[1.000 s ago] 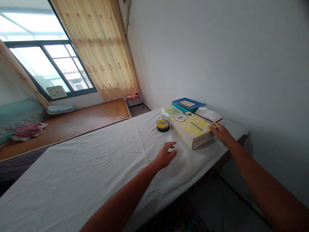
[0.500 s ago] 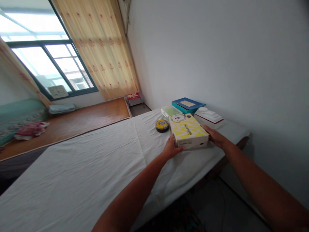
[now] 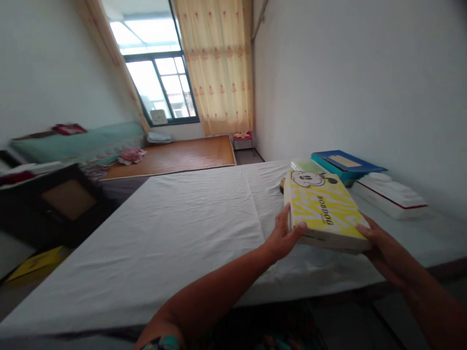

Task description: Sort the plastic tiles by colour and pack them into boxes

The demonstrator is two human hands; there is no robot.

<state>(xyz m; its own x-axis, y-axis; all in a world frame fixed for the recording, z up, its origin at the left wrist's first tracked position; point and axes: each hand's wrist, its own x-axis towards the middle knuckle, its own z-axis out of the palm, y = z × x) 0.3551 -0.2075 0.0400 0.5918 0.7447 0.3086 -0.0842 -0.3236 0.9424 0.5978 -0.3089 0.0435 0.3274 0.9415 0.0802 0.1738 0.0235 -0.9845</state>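
Note:
Between my two hands is a yellow and white cardboard box [image 3: 324, 209] printed "BOBDOG" with a cartoon dog face, held slightly tilted over the white-covered table [image 3: 197, 233]. My left hand [image 3: 286, 233] grips its near left corner, thumb on the edge. On the right side, my right hand [image 3: 379, 238] has its thumb on top and its fingers underneath, partly hidden. Just behind the box's left edge, a round tin [image 3: 282, 185] is mostly covered from view. A clear greenish plastic case [image 3: 306, 166] lies beyond the box, partly hidden.
A blue box [image 3: 346, 164] and a white container with a red line [image 3: 392, 194] stand by the wall on the right. Beyond the table is a low wooden bed [image 3: 193, 155]. A dark cabinet [image 3: 62, 204] and a yellow box [image 3: 36, 265] are at the left.
Both hands have lifted the cardboard box off the table and brought it nearer. The view has turned left, showing the cabinet and more of the bed side.

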